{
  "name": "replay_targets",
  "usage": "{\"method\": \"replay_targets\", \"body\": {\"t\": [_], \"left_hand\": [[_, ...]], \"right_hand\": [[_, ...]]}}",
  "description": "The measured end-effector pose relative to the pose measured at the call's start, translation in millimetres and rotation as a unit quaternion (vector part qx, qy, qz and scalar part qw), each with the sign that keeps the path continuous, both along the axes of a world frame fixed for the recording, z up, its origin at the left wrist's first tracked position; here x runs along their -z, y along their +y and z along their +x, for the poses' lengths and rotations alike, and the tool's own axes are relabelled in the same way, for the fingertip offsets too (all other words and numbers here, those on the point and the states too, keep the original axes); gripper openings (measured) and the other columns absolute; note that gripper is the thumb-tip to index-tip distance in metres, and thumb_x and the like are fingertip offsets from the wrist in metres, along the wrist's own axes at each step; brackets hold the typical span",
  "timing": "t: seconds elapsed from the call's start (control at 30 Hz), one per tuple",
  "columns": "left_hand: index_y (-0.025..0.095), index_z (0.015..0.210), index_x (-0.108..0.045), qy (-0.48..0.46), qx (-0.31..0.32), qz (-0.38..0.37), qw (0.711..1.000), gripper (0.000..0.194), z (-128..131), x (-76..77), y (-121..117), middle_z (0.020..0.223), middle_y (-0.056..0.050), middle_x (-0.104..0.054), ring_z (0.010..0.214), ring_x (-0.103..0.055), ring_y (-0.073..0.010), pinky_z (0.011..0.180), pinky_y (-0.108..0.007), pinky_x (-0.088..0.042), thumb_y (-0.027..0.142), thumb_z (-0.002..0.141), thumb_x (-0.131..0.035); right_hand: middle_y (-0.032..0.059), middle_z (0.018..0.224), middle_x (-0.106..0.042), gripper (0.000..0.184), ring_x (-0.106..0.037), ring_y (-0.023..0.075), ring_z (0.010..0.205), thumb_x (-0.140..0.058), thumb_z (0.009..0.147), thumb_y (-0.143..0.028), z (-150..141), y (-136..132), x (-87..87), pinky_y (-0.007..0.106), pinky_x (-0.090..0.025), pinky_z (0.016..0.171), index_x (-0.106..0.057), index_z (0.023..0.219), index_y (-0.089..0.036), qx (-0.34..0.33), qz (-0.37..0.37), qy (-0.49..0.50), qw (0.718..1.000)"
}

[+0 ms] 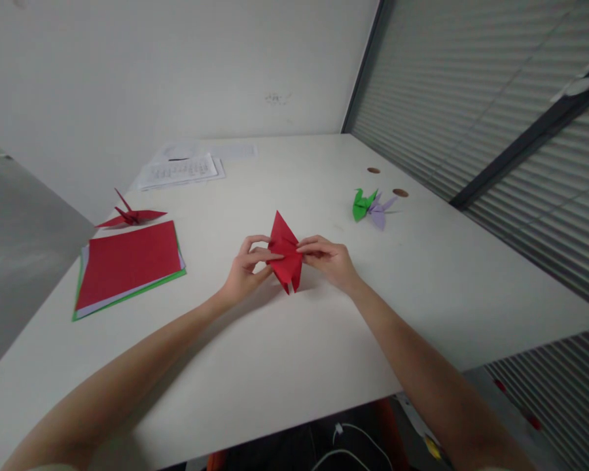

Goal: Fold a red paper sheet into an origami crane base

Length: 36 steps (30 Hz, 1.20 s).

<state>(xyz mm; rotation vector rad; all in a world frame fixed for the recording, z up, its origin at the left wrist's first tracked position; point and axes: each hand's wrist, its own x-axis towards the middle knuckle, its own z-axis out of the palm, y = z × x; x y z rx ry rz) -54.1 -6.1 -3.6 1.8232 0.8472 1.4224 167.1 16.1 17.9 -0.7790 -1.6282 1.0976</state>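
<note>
A folded red origami paper (283, 242) is held just above the middle of the white table, one point up and two narrow points hanging down. On its left side my left hand (248, 269) grips it, fingers across the front and thumb lower down. My right hand (328, 257) pinches the right edge of the same paper, fingertips pressed together near its centre. Both hands are closed on the paper. Parts of its edges are hidden behind the fingers.
At left lies a stack of red, lilac and green sheets (132, 265), with a dark red paper crane (133, 216) behind it. Green (362, 205) and lilac (380, 210) cranes sit at right. Printed papers (179, 170) lie at the back. Blinds (495, 98) border the table's right side.
</note>
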Motion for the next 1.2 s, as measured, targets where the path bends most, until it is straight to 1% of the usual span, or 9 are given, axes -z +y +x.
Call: {"method": "replay_targets", "body": {"t": [0.13, 0.33, 0.43, 0.53, 0.63, 0.77, 0.93, 1.03, 1.2], "left_hand": [[0.03, 0.095, -0.077, 0.017, 0.026, 0.027, 0.999, 0.014, 0, -1.0, -2, 0.126, -0.008, -0.046, 0.099, -0.061, -0.0175, 0.089, -0.039, -0.055, 0.025, 0.085, -0.068], [0.03, 0.09, -0.078, 0.011, 0.011, 0.034, 0.999, 0.011, 0, -3.2, -3, 0.123, -0.007, -0.047, 0.099, -0.06, -0.0186, 0.087, -0.039, -0.056, 0.025, 0.085, -0.069], [0.03, 0.09, -0.078, 0.009, 0.007, 0.04, 0.999, 0.01, 1, -2.1, -1, 0.122, -0.007, -0.049, 0.098, -0.06, -0.0185, 0.089, -0.039, -0.055, 0.027, 0.085, -0.069], [0.029, 0.096, -0.077, 0.017, -0.001, 0.044, 0.999, 0.014, 2, -2.0, -2, 0.121, -0.008, -0.051, 0.1, -0.06, -0.0189, 0.093, -0.04, -0.053, 0.027, 0.084, -0.07], [0.03, 0.109, -0.073, 0.031, -0.01, 0.042, 0.999, 0.025, 3, -4.6, -5, 0.121, -0.009, -0.052, 0.107, -0.059, -0.0207, 0.096, -0.039, -0.051, 0.026, 0.084, -0.069], [0.027, 0.113, -0.071, 0.032, -0.028, 0.033, 0.999, 0.029, 3, -12.3, -6, 0.121, -0.01, -0.055, 0.109, -0.059, -0.0205, 0.089, -0.033, -0.055, 0.023, 0.085, -0.068], [0.022, 0.097, -0.076, 0.017, -0.013, -0.002, 1.0, 0.016, 2, -20.6, -6, 0.117, -0.01, -0.057, 0.1, -0.062, -0.0186, 0.077, -0.028, -0.059, 0.028, 0.085, -0.067], [0.021, 0.092, -0.077, -0.004, -0.006, -0.045, 0.999, 0.017, 2, -20.9, -5, 0.117, -0.01, -0.057, 0.094, -0.064, -0.0176, 0.076, -0.029, -0.059, 0.033, 0.082, -0.071], [0.021, 0.083, -0.079, -0.084, -0.031, -0.138, 0.986, 0.018, 3, -17.3, 0, 0.109, -0.01, -0.064, 0.1, -0.063, -0.0218, 0.08, -0.032, -0.056, 0.037, 0.077, -0.074]], "right_hand": [[0.0063, 0.097, -0.069, 0.015, -0.063, 0.0205, 0.097, -0.074, 0.076, -0.041, 0, -3, -2.0, 0.038, -0.052, 0.086, -0.076, 0.083, -0.027, -0.002, 0.037, -0.017, 0.999], [0.0056, 0.089, -0.069, 0.032, -0.064, 0.0187, 0.083, -0.078, 0.069, -0.047, -4, -3, 1.2, 0.037, -0.054, 0.083, -0.07, 0.086, -0.021, 0.01, -0.033, 0.014, 0.999], [0.0055, 0.088, -0.068, 0.033, -0.064, 0.019, 0.084, -0.077, 0.069, -0.049, -5, -4, 1.1, 0.036, -0.053, 0.083, -0.068, 0.083, -0.021, 0.016, -0.021, 0.006, 1.0], [0.0046, 0.085, -0.067, 0.031, -0.064, 0.0184, 0.082, -0.078, 0.069, -0.048, -6, -6, 0.2, 0.035, -0.054, 0.08, -0.068, 0.08, -0.021, 0.018, -0.011, 0.007, 1.0], [0.0031, 0.08, -0.067, 0.031, -0.064, 0.0166, 0.076, -0.081, 0.067, -0.045, -8, -8, -0.2, 0.032, -0.055, 0.074, -0.068, 0.079, -0.02, 0.02, -0.03, 0.02, 0.999], [0.0024, 0.078, -0.067, 0.025, -0.064, 0.0142, 0.068, -0.079, 0.07, -0.041, -9, -9, -2.2, 0.031, -0.056, 0.067, -0.071, 0.081, -0.02, 0.005, -0.037, 0.044, 0.998], [0.0023, 0.08, -0.068, 0.019, -0.063, 0.0136, 0.067, -0.079, 0.071, -0.036, -6, -8, -7.0, 0.03, -0.056, 0.065, -0.074, 0.081, -0.021, 0.001, -0.031, 0.055, 0.998], [0.0008, 0.071, -0.066, 0.02, -0.061, 0.0124, 0.061, -0.08, 0.068, -0.036, -5, -5, -6.4, 0.029, -0.053, 0.06, -0.072, 0.074, -0.019, 0.004, -0.058, 0.042, 0.997], [0.0003, 0.067, -0.066, 0.023, -0.06, 0.0132, 0.06, -0.078, 0.068, -0.037, -5, 0, 0.1, 0.029, -0.051, 0.061, -0.066, 0.074, -0.018, 0.023, -0.106, 0.019, 0.994]]}}
